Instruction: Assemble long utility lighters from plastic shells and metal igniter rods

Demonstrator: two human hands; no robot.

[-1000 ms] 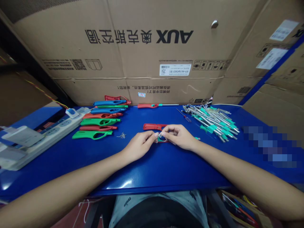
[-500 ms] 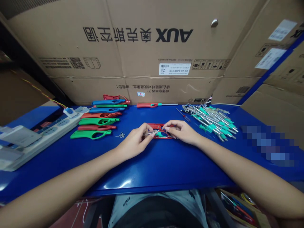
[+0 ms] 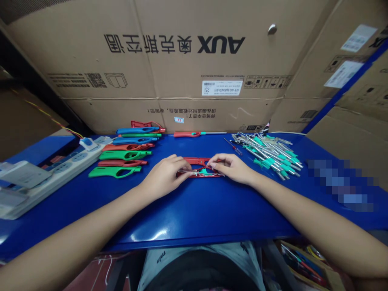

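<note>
Two red lighter shell halves lie between my hands on the blue table, the rear red half [image 3: 197,161] and a nearer one holding a teal trigger [image 3: 207,172]. My left hand [image 3: 167,171] pinches a clear tube-like part [image 3: 192,171] at the left end of the nearer half. At the right end, the fingers of my right hand [image 3: 232,167] are bent together over the shell; what they grip, if anything, is too small to make out.
Several coloured shells [image 3: 121,155] are lined up at the left, beside a power strip [image 3: 60,173]. A red lighter [image 3: 188,134] lies at the back. Metal rods with teal parts [image 3: 269,155] and a screwdriver [image 3: 235,149] are at the right.
My left hand has moved slightly left and lowered the clear part towards the shell, and now covers the small metal pieces. My right hand has hardly moved.
</note>
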